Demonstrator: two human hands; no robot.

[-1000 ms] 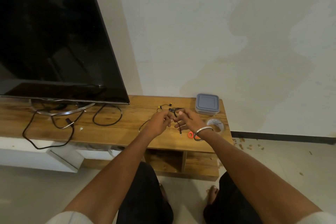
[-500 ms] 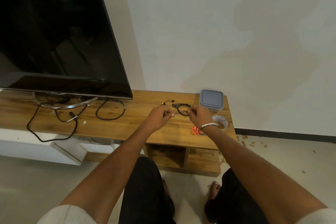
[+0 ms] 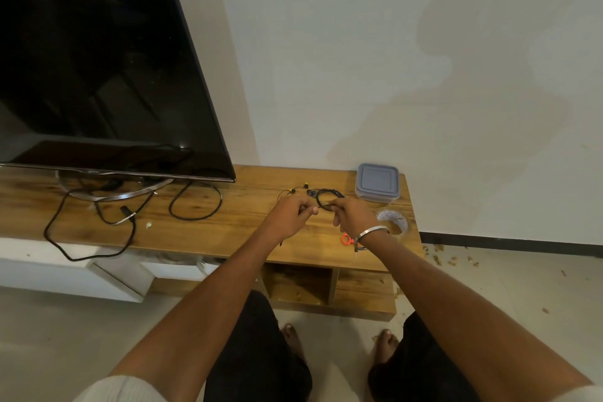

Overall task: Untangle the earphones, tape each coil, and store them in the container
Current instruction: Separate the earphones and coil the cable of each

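Note:
Black earphones with yellow-tipped buds lie tangled on the wooden TV stand, partly looped into a coil. My left hand pinches the wire at the coil's left side. My right hand, with a metal bangle on its wrist, pinches the same coil from the right. A grey lidded container stands just behind and to the right of the hands, shut. A roll of clear tape lies right of my right wrist. Orange-handled scissors are partly hidden under that wrist.
A large black TV on a curved metal foot fills the left. Black cables loop across the stand and hang over its front edge. Open shelves sit below. Small debris litters the floor at right. My bare feet stand in front.
The camera tilted down and closer. My hands moved slightly apart and the earphone wire between them now forms a rounder loop.

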